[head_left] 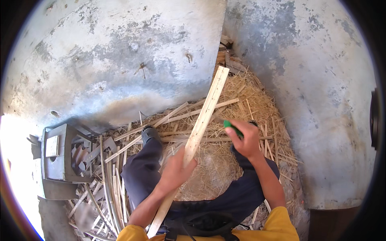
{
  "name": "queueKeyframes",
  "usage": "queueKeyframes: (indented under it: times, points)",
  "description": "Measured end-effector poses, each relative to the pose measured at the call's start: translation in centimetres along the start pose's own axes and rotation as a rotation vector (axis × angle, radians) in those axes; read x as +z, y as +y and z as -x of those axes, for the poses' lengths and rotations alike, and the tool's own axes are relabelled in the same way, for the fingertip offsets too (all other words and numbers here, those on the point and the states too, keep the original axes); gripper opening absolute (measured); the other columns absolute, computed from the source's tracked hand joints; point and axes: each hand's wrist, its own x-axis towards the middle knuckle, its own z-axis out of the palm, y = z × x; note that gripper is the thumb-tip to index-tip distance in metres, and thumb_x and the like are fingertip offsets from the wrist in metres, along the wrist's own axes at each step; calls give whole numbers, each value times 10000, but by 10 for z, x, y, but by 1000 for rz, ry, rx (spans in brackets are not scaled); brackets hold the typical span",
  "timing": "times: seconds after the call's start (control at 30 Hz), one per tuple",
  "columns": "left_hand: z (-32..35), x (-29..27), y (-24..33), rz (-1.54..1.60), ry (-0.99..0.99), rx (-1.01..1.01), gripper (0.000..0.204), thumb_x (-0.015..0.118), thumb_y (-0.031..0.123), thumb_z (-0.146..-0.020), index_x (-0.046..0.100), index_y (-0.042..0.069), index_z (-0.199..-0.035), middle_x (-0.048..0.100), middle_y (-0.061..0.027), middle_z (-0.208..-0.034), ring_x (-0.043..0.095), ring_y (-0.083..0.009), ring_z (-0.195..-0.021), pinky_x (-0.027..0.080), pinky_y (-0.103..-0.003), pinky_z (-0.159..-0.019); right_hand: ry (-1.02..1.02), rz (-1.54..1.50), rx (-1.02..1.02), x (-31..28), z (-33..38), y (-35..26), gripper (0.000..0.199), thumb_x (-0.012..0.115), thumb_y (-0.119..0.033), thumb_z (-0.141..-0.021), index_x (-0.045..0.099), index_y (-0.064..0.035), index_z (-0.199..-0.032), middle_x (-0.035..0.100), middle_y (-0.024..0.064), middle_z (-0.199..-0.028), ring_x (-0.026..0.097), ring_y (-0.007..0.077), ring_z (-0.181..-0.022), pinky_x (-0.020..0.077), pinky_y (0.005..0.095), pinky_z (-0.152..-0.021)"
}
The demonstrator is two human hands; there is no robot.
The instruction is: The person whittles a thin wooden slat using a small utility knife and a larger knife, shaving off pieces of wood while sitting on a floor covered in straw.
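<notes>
My left hand [175, 170] grips a long pale wooden slat [207, 108] near its lower third; the slat runs from my lap up toward the wall corner. My right hand [246, 138] is closed around a tool with a green handle [230, 125], held just right of the slat, near its middle. The tool's working end is hidden behind the slat and my fingers. My legs in dark trousers spread to both sides over a heap of straw-like shavings [217, 168].
Grey, stained concrete walls [120, 60] meet in a corner ahead. Loose thin wood strips [108, 184] lie piled at the left and across the shavings. A grey hollow block or mould [60, 154] stands at the left. My dark shoe [149, 133] rests on the strips.
</notes>
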Motion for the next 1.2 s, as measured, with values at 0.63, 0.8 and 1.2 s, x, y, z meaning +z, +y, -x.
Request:
queueKeyframes:
  times: [0.63,0.8,1.2]
  points:
    - [-4,-2,-4,417,-200,-112,134,611,141,-1058,503,80,-1009,466,61,-730,433,-36,-558,355,-247,-487,-201,-51,-169,30,23,-31,334,819,-241,-930,803,-80,-1223,706,75,-791,639,224,-564,494,340,-525]
    - [-2,-3,-11,375,-178,-60,159,616,89,-1015,471,89,-948,457,58,-736,438,-37,-602,370,-253,-521,-200,4,-179,32,22,-30,319,807,-290,-942,805,-134,-1220,707,43,-783,657,221,-576,515,349,-529]
    - [-2,-7,-5,319,-181,-59,148,609,56,-962,469,80,-922,434,56,-759,421,-49,-661,366,-271,-568,-127,94,-219,32,19,-23,304,789,-336,-966,818,-143,-1198,697,45,-748,652,215,-562,498,357,-505]
